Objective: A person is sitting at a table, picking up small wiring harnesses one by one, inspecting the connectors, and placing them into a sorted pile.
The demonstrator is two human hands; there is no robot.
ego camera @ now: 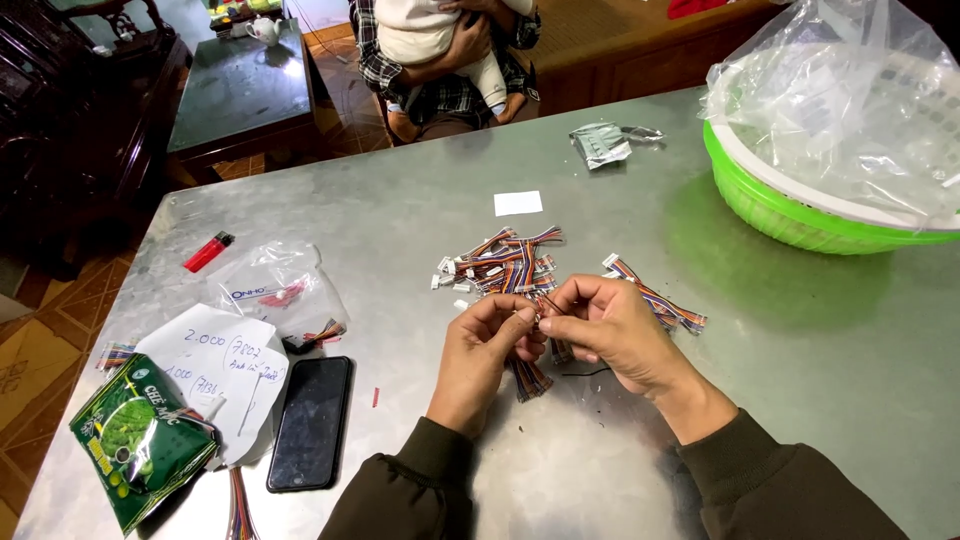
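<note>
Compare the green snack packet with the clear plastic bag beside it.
The green snack packet is opaque and printed; the clear plastic bag is see-through, showing small red and dark parts inside. The packet lies at the table's near left corner, partly on a white paper; the bag lies farther in, beside a red lighter. Both lie flat, untouched.

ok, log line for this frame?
left hand: pinching ribbon cable | right hand: pinching same cable | cable pile: beyond hands | surface: metal table
</note>
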